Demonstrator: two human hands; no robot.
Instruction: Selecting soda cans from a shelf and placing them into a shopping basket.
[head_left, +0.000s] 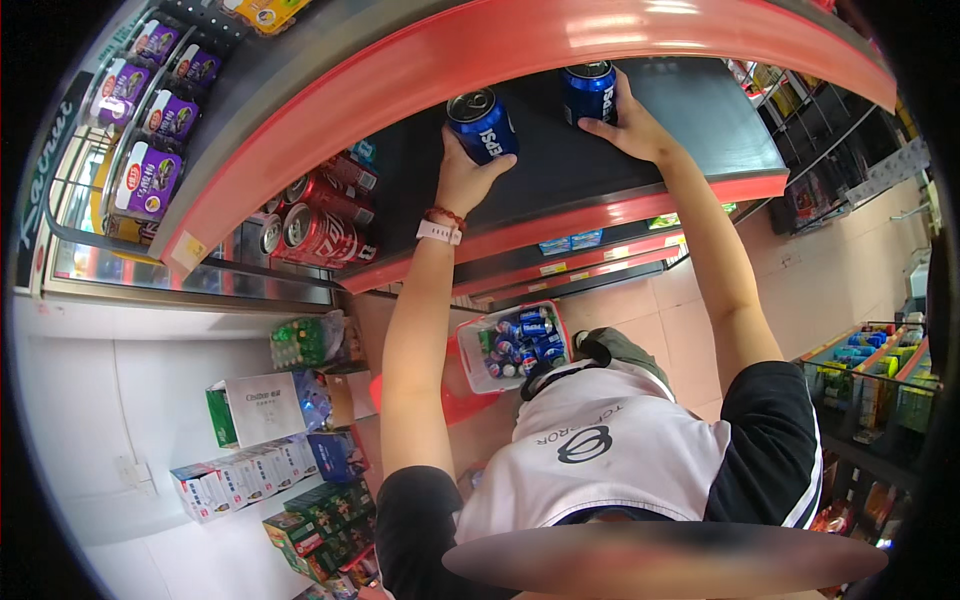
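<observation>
My left hand (466, 178) is closed around a blue Pepsi can (484, 127), which is tilted a little over the dark shelf board (547, 169). Farther right, my right hand (636, 124) grips a second blue Pepsi can (589, 96) by its side; the upper shelf's red edge partly covers its top. Whether either can touches the board, I cannot tell. Below, on the floor, a white plastic bin (469, 352) with a red rim holds several blue Pepsi cans (529, 341).
Red cola cans (322, 229) are grouped at the shelf's left end. The upper shelf's red edge (480, 67) curves overhead. Purple snack tubs (146, 180) hang in a rack at left. Cartons (255, 409) line the white wall. Lower right stands a wire rack of goods (870, 367).
</observation>
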